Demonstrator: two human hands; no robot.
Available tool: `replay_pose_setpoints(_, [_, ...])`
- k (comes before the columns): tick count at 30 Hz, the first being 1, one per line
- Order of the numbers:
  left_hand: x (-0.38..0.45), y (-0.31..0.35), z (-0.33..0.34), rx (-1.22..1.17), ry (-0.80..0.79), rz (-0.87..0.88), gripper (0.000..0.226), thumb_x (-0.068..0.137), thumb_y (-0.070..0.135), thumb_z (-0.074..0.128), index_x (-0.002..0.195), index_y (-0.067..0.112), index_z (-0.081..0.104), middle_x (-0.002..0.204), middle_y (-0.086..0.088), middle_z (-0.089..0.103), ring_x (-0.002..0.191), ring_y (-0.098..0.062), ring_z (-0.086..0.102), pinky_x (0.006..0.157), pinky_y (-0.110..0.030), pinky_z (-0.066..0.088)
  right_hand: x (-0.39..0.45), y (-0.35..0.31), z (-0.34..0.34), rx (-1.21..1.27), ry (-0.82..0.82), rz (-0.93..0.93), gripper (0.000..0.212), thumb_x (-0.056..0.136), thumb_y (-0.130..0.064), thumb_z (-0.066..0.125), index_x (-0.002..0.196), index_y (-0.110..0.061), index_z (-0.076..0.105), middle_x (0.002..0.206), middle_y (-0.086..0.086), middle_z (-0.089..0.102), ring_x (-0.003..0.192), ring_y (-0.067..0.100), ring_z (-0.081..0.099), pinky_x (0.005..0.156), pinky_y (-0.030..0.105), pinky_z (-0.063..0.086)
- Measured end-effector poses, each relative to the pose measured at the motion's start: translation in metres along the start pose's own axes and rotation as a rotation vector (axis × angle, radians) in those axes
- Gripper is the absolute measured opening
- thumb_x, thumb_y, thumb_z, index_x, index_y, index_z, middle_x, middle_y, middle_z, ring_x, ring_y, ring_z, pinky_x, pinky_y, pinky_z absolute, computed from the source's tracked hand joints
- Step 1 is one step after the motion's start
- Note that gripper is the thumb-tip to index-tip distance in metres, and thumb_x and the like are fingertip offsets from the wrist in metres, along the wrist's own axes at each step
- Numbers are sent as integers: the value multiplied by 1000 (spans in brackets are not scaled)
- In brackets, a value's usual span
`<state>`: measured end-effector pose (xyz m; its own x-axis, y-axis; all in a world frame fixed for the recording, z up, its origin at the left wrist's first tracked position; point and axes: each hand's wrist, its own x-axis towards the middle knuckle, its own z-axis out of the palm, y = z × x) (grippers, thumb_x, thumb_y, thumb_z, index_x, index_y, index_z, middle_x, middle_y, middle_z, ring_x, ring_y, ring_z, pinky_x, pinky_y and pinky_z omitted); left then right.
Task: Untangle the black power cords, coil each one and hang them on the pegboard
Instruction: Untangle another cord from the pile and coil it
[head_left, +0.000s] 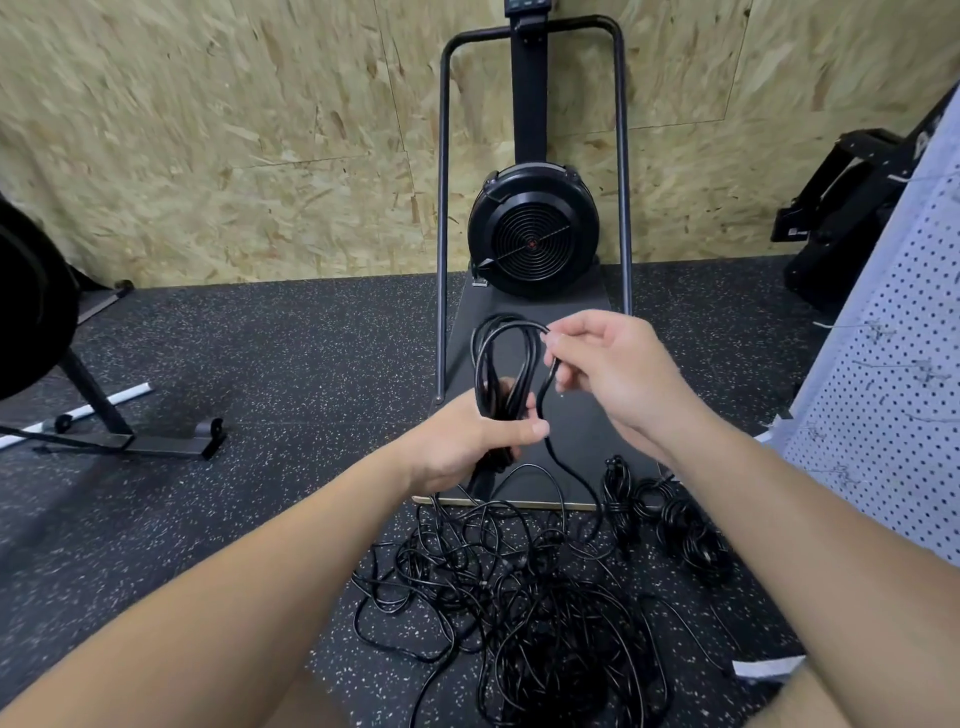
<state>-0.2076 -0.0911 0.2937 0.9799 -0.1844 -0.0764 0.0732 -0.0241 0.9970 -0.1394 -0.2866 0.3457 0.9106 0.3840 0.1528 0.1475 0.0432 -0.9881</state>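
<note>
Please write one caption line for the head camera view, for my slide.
Left hand grips a half-coiled black power cord; right hand guides its loop above the tangled pile.

No readable text, label, brand or number anywhere, a pale mark on the black equipment (852, 171) at far right, cut by the pegboard (893, 395), too blurred to read

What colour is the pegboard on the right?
White pegboard with a grid of small dark holes; the head view shows it.

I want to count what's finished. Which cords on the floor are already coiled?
The two coiled bundles lying at the right, near the pegboard; each is wrapped tight. The tangled pile is loose, and the left hand holds a half-made coil.
</note>
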Motion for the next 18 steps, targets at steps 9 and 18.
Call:
replay_pose_setpoints(9, [1, 3, 26, 123, 43, 2, 25, 113, 33, 60, 101, 11, 59, 86, -7, 62, 66, -17, 52, 61, -28, 42, -6, 1, 0, -250, 231, -176, 2, 97, -10, 78, 96, -11, 79, 76, 6, 78, 64, 18, 77, 67, 36, 65])
replay_pose_setpoints(18, [6, -2, 31, -98, 35, 85, 2, 114, 10, 55, 113, 9, 54, 79, -3, 50, 66, -17, 42, 69, -33, 50, 2, 13, -8, -411, 258, -267, 16, 93, -32, 86, 105, -25, 78, 102, -7, 75, 75, 12, 77, 79, 35, 61])
